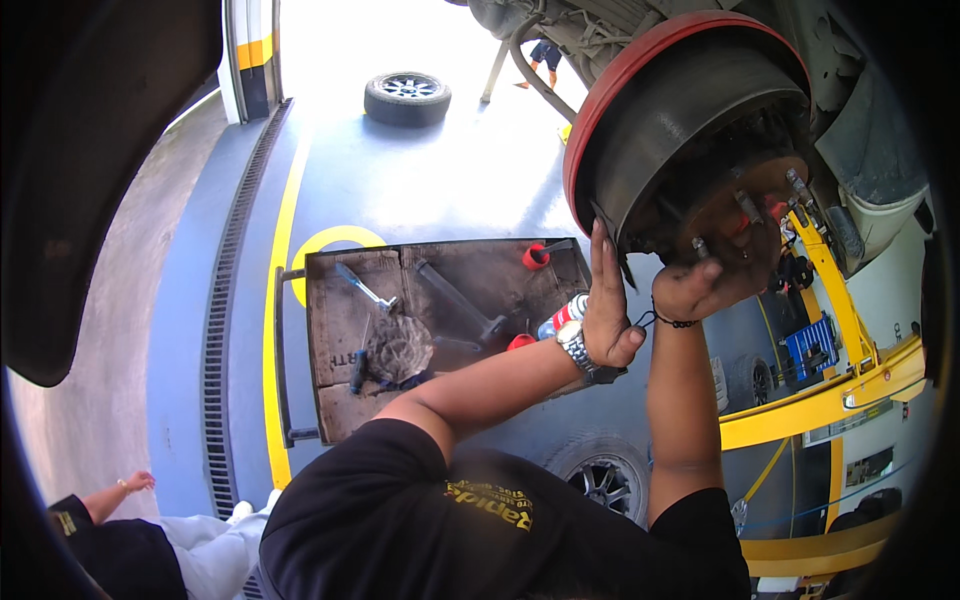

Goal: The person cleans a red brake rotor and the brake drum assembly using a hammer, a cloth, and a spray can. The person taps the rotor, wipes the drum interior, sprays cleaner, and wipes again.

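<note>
Black-shirted beside a vehicle (880,165), working with left hand (606,320) open at a brake drum (650,150) and with right hand (708,287) near wheel studs (747,207); cannot tell whether gripping there.

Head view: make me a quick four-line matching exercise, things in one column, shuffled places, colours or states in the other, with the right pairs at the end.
Things
1. Ratchet
2. Drum brake assembly
3. Metal wristwatch
4. Far wheel, near the picture's top

Places, colours or states
A. Lying flat on the floor
B. Around the wrist of the left hand
C. On the tool tray's brown top
D. Dark, with a red outer rim

Right pairs: 1-C, 2-D, 3-B, 4-A
</note>
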`<state>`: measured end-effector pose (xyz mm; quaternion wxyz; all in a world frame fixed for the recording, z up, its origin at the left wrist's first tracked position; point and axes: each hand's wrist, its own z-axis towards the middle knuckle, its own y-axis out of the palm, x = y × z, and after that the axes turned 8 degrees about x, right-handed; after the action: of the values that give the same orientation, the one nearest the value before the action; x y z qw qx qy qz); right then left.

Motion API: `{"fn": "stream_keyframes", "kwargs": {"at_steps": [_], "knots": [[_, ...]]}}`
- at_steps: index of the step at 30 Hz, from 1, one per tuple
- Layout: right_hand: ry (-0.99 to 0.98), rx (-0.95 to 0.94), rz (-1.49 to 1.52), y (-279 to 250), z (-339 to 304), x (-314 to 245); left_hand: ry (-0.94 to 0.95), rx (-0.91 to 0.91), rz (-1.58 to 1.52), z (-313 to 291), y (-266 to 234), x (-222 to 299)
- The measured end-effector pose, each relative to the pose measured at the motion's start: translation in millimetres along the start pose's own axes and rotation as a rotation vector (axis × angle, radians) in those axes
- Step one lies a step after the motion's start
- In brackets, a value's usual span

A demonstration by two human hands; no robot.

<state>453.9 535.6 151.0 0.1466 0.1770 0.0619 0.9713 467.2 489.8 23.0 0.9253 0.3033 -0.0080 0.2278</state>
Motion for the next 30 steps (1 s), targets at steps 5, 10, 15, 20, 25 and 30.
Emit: {"fn": "stream_keyframes", "kwargs": {"at_steps": [5, 10, 15, 20, 25, 30], "knots": [[0.065, 0.002, -0.054, 1.2, -6.2, -1.0, 0.121, -0.078, 0.036, 43.8, -14.4, -10.9], [0.054, 0.049, 0.053, 10.1, -8.0, 0.8, 0.067, 0.066, 0.014, 16.8, -6.1, -10.4], [0.084, 0.002, -0.062, 3.6, -3.4, -7.2, 0.109, -0.001, 0.021, 43.8, -14.4, -14.0], [0.158, 0.048, -0.012, 3.8, -5.5, -9.7, 0.029, -0.101, 0.102, 93.3, -13.8, 22.5], [0.17, 0.066, -0.088, 5.3, -9.3, -8.0, -0.046, -0.191, 0.098, 94.7, -28.1, 25.4], [0.159, 0.037, -0.084, 6.9, -8.7, -13.8, 0.034, -0.302, 0.125, 123.6, -29.3, 27.3]]}}
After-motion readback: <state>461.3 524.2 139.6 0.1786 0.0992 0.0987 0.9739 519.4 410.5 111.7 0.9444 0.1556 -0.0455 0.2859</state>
